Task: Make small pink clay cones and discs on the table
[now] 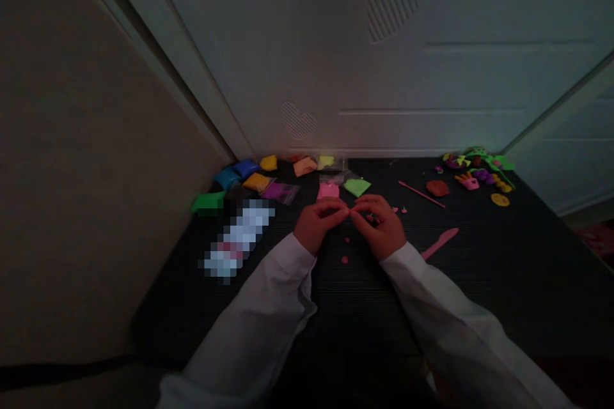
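Observation:
My left hand and my right hand meet fingertip to fingertip over the dark table. Both are pinched around a tiny pink bit of clay held between them. Small pink clay dots lie on the table just below my hands. A pink clay bag and a green clay bag sit right behind my fingers. A pink plastic knife tool lies to the right of my right wrist. White sleeves cover both arms.
Several coloured clay bags are piled at the back left by the wall. A thin pink stick, a brown clay lump and finished clay figures lie at the back right. A blurred white packet lies left.

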Action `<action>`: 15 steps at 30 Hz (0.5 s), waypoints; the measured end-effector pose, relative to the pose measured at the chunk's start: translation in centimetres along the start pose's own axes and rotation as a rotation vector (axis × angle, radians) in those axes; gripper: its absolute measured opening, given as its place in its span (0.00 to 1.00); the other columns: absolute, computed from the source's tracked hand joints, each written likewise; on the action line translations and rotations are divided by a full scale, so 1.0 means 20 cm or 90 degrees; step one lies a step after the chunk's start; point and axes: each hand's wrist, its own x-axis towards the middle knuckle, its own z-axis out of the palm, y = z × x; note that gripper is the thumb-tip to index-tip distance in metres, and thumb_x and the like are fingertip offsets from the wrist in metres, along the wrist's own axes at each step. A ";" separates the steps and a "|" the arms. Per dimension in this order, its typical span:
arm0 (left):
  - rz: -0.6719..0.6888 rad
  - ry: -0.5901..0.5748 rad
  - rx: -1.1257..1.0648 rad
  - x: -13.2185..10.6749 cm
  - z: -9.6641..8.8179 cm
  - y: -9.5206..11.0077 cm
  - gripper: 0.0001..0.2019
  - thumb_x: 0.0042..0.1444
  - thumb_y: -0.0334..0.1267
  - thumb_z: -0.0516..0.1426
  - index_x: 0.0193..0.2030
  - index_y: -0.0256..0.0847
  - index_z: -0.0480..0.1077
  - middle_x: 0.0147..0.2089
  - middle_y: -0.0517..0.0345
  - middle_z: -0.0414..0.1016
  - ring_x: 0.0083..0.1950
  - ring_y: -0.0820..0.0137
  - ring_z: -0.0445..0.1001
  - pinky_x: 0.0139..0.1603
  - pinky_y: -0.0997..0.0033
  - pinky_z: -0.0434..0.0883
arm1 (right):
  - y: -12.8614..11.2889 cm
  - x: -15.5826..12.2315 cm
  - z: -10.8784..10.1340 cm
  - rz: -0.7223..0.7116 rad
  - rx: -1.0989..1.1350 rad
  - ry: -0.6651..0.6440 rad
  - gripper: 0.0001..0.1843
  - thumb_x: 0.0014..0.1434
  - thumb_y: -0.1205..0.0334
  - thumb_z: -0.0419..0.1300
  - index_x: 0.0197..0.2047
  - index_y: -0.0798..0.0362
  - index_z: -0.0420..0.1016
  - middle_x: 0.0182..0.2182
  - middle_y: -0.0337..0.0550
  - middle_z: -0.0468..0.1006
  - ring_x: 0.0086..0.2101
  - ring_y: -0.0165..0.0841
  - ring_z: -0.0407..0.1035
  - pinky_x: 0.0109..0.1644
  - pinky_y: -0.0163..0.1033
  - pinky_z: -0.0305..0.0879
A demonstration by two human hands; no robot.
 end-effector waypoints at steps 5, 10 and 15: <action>-0.012 -0.007 -0.028 -0.01 0.01 0.00 0.07 0.41 0.37 0.56 0.30 0.39 0.69 0.35 0.59 0.68 0.39 0.72 0.66 0.44 0.69 0.61 | 0.00 0.00 0.00 0.026 0.016 0.010 0.03 0.48 0.62 0.56 0.27 0.51 0.68 0.33 0.41 0.67 0.37 0.31 0.63 0.43 0.40 0.60; 0.012 -0.019 -0.001 -0.01 0.00 0.01 0.06 0.42 0.37 0.56 0.29 0.38 0.69 0.35 0.58 0.67 0.41 0.71 0.65 0.45 0.69 0.61 | -0.01 0.00 0.00 0.028 0.027 0.010 0.02 0.47 0.63 0.56 0.27 0.52 0.69 0.33 0.42 0.68 0.37 0.31 0.63 0.43 0.40 0.59; -0.002 -0.014 -0.004 0.00 0.00 0.00 0.06 0.42 0.37 0.56 0.28 0.38 0.69 0.35 0.58 0.67 0.40 0.72 0.66 0.43 0.69 0.62 | -0.01 0.00 0.00 0.010 0.035 0.002 0.02 0.48 0.64 0.56 0.28 0.52 0.68 0.32 0.41 0.68 0.37 0.30 0.63 0.43 0.39 0.59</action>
